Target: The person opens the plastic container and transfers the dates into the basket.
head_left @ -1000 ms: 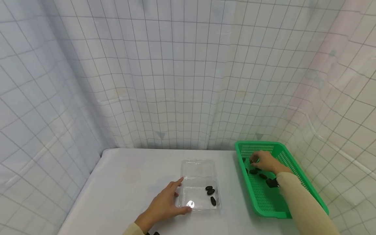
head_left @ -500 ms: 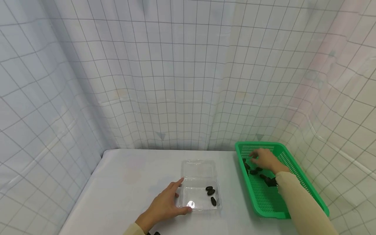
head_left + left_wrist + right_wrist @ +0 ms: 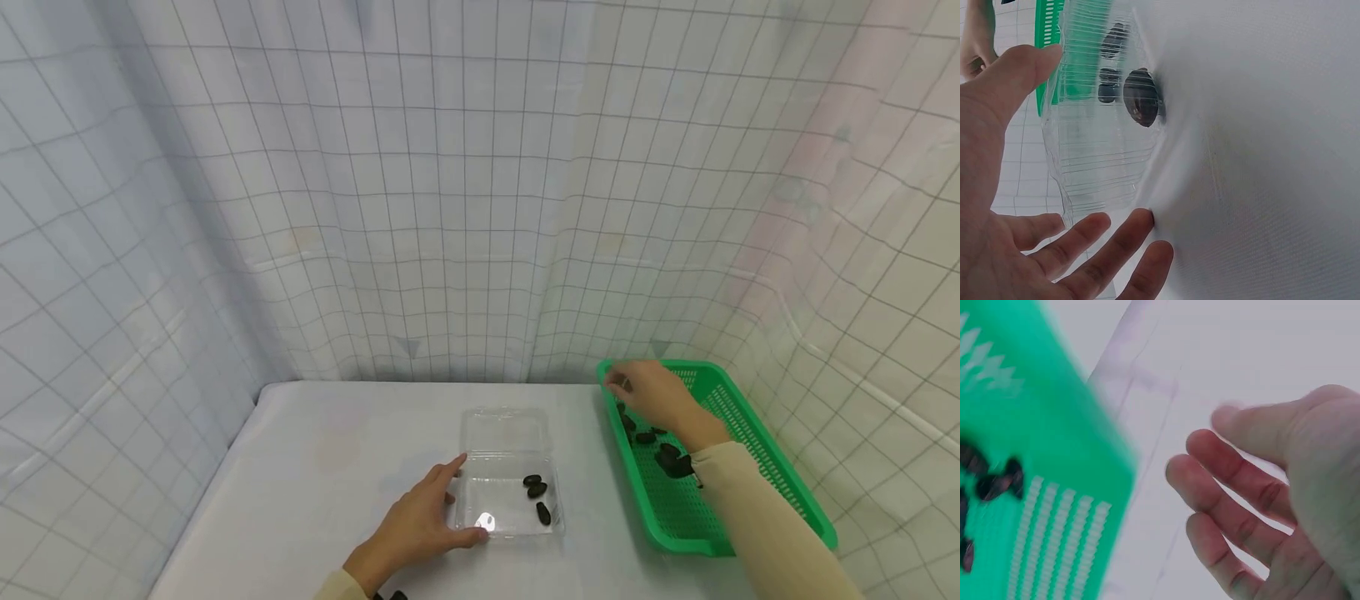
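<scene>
Dark oval pieces (image 3: 646, 437) lie in the green plastic basket (image 3: 686, 546) at four o'clock and clear plastic box (image 3: 495, 493) at six, left hand (image 3: 420, 518) spread alongside, right hand (image 3: 660, 398) now shifted to the basket's ten-o'clock rim, loosely curled, apparently bringing no piece across.

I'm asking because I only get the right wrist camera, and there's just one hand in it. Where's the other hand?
Observer: The left hand is at the left side of a clear plastic clamshell container.
Operator: Ooh! Is it open or closed?
Observer: Open. Its lid is folded back on the side away from the person.
Operator: Is anything inside?
Observer: Yes, three dark oval pieces lie toward its right side.
</scene>
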The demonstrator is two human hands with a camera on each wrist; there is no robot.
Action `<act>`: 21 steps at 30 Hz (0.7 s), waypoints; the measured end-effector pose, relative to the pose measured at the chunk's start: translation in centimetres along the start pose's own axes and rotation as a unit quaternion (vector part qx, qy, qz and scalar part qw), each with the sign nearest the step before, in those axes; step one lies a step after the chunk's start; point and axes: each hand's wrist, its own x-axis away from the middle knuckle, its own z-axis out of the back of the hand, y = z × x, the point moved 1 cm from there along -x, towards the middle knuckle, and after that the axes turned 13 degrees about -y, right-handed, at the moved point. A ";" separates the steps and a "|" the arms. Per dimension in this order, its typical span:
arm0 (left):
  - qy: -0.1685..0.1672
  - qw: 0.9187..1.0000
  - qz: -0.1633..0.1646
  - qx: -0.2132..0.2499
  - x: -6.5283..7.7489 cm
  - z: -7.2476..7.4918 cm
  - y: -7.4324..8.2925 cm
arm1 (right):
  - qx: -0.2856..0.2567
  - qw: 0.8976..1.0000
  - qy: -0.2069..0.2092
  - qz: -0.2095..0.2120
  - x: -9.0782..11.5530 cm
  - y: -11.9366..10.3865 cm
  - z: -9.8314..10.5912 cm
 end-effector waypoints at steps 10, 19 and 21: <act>0.004 1.000 -0.003 -0.006 0.0 0.3 0.1 | 0.011 0.994 -0.054 0.097 -0.9 -6.1 -1.8; 0.002 1.000 -0.006 0.003 0.1 0.1 0.1 | 0.017 0.979 -0.116 0.167 -1.9 -8.5 -5.7; 0.001 1.000 -0.008 0.003 0.2 0.1 0.1 | 0.016 0.976 -0.140 0.168 -2.0 -8.8 -6.6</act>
